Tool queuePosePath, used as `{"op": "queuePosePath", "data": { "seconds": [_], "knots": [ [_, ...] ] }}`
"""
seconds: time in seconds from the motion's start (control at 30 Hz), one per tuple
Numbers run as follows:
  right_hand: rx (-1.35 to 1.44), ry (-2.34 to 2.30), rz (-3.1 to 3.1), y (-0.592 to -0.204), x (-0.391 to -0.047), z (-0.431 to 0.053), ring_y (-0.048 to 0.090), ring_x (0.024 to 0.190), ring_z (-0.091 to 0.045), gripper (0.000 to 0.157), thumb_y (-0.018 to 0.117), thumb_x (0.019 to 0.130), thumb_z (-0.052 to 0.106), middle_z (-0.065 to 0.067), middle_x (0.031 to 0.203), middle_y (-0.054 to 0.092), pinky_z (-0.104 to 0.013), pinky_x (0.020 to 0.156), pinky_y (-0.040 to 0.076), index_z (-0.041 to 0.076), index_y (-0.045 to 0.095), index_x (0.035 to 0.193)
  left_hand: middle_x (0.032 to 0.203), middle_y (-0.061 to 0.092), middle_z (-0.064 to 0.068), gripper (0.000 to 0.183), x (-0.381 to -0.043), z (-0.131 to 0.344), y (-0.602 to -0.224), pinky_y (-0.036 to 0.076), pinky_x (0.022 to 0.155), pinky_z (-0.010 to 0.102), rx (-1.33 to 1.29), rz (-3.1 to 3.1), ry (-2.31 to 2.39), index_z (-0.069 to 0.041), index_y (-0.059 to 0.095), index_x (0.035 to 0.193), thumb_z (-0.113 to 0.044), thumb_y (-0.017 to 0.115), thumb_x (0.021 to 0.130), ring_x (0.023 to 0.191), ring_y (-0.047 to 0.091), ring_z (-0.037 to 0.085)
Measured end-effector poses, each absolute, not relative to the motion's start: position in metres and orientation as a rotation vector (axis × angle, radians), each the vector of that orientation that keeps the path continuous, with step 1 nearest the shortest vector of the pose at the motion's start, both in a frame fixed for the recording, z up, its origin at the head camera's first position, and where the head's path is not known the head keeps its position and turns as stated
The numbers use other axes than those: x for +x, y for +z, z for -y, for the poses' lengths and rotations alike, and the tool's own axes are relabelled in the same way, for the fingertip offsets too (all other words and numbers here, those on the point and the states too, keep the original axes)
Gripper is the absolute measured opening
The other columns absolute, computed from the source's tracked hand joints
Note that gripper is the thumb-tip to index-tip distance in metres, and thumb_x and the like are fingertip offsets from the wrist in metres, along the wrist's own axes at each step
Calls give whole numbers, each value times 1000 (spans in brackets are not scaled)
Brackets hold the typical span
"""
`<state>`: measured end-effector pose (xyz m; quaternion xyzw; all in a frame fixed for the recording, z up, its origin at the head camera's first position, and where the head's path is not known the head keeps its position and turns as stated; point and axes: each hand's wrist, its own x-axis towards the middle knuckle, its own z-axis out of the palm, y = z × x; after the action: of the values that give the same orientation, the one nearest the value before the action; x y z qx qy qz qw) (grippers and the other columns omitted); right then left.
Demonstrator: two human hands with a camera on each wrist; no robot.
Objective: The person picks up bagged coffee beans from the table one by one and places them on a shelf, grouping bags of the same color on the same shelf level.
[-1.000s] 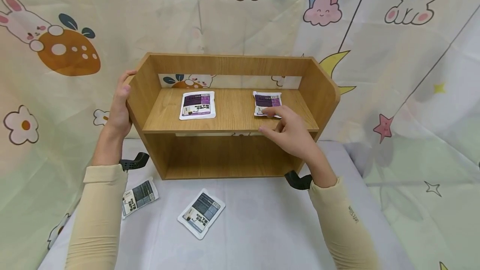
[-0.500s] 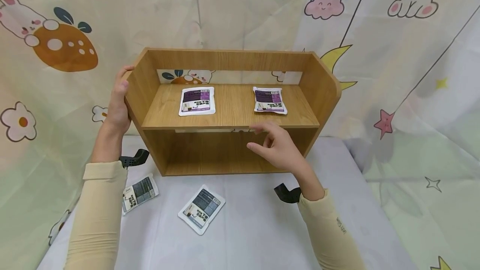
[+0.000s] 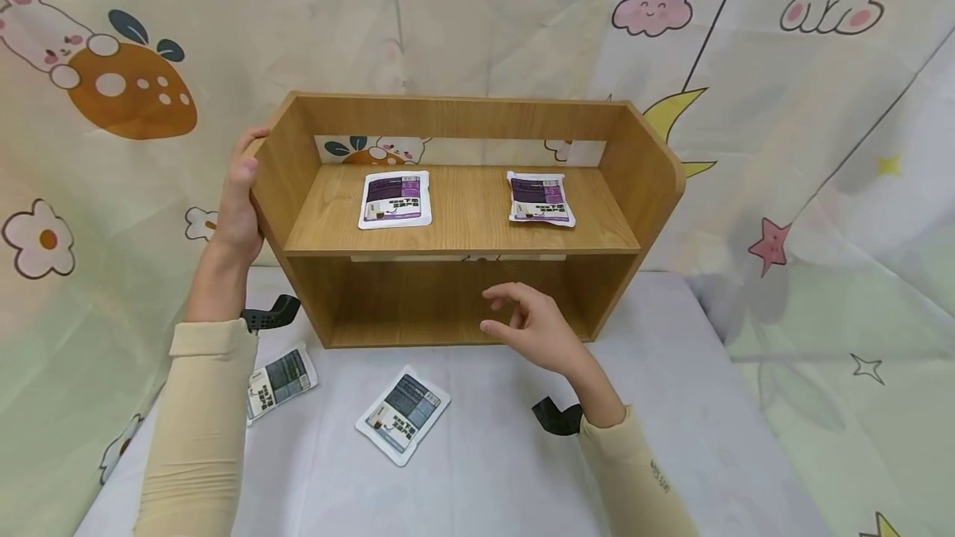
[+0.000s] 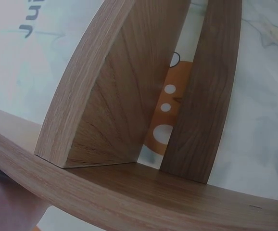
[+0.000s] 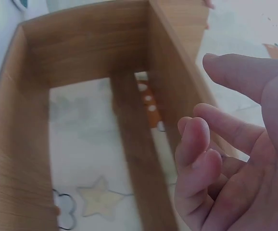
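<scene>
A two-tier wooden shelf (image 3: 472, 214) stands on the table. My left hand (image 3: 235, 214) grips the outer edge of its left side panel, thumb toward the front; in the left wrist view the shelf boards (image 4: 115, 96) mostly cover that hand. On the upper tier lie two flat purple-and-white packets, one on the left (image 3: 395, 200) and one, slightly crumpled, on the right (image 3: 540, 199). My right hand (image 3: 539, 331) hovers before the lower tier, fingers loosely bent and thumb apart. Nothing is between its fingers (image 5: 196, 134) in the right wrist view.
Two grey-blue and white packets lie on the white-covered table (image 3: 492, 454): one in front of the shelf (image 3: 403, 415), another (image 3: 282, 382) partly behind the left forearm. A printed cloth (image 3: 477, 40) hangs close behind the shelf.
My right hand has drawn away from the right purple packet, moving down and toward me. That packet stays on the upper tier. The left hand keeps its grip on the shelf.
</scene>
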<state>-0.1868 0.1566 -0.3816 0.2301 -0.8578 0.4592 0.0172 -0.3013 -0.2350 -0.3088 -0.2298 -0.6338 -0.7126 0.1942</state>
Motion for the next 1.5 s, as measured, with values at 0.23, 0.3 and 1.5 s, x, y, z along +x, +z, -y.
{"op": "queuePosePath", "data": {
  "seconds": [0.23,0.3,1.5],
  "knots": [
    [675,1522,2712,-411,-176,-152,47,61,-15,33,76,86,18,0,100,61,-26,50,40,17,65,118,134,35,14,53,-301,234,-309,22,86,41,-644,1787,-1982,-19,44,139,-41,48,91,114,33,28],
    [662,1550,2728,-421,-173,-151,48,63,-16,33,75,86,20,-1,100,62,-25,51,39,17,65,117,134,35,14,53,-301,234,-309,22,86,41,-649,1782,-1982,-19,44,139,-41,48,91,114,33,28],
    [528,1240,2361,-323,-140,-264,47,59,-14,22,62,88,-12,-6,81,57,-23,49,39,-7,63,110,136,34,13,55,-303,236,-310,22,86,41,-642,1797,-2016,-21,41,140,-42,49,91,116,32,27]
  ]
}}
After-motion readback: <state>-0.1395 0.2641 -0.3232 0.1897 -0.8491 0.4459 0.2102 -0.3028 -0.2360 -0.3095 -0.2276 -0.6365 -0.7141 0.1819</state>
